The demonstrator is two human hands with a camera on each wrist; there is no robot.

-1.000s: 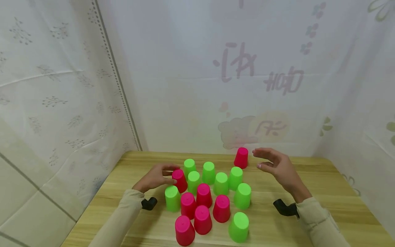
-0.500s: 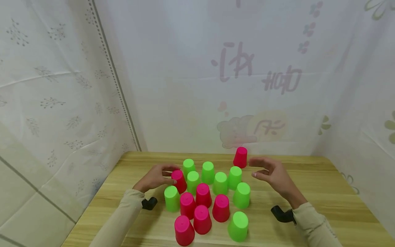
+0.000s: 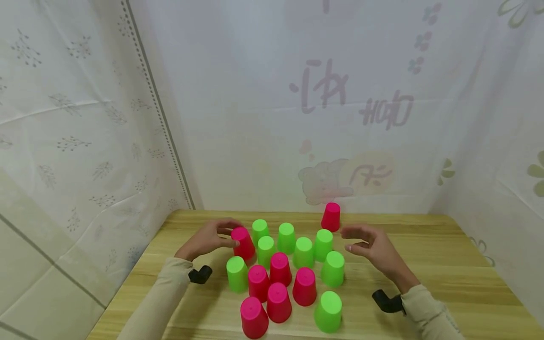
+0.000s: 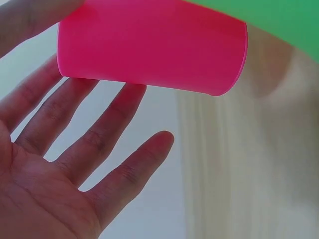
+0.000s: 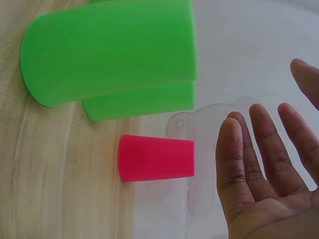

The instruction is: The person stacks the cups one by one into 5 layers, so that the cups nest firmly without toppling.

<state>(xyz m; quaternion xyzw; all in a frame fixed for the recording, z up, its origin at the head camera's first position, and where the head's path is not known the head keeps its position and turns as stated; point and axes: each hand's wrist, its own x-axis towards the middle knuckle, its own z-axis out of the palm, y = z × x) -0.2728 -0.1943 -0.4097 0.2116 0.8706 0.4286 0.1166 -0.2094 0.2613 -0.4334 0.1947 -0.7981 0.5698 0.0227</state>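
My left hand (image 3: 209, 237) pinches an upside-down pink cup (image 3: 243, 243) between thumb and fingers at the left of the group. In the left wrist view that pink cup (image 4: 149, 45) is gripped near its narrow end, and the little finger stays off it. A green cup (image 3: 237, 274) stands just in front of it. My right hand (image 3: 377, 246) hovers at the right with relaxed fingers and nothing in them. Nearest to it are a far pink cup (image 3: 331, 217) and a green cup (image 3: 324, 245). The right wrist view shows that pink cup (image 5: 157, 158) beside the spread fingers.
Several more upside-down cups stand close together mid-table, among them a green cup (image 3: 333, 269), a pink cup (image 3: 304, 286) and a front green cup (image 3: 328, 311). The wooden table (image 3: 446, 264) meets a white patterned curtain (image 3: 255, 118) at its back edge.
The left hand has raised its pink cup slightly and shifted it back and left. The right hand has come lower and a little to the left. The other cups stand where they were.
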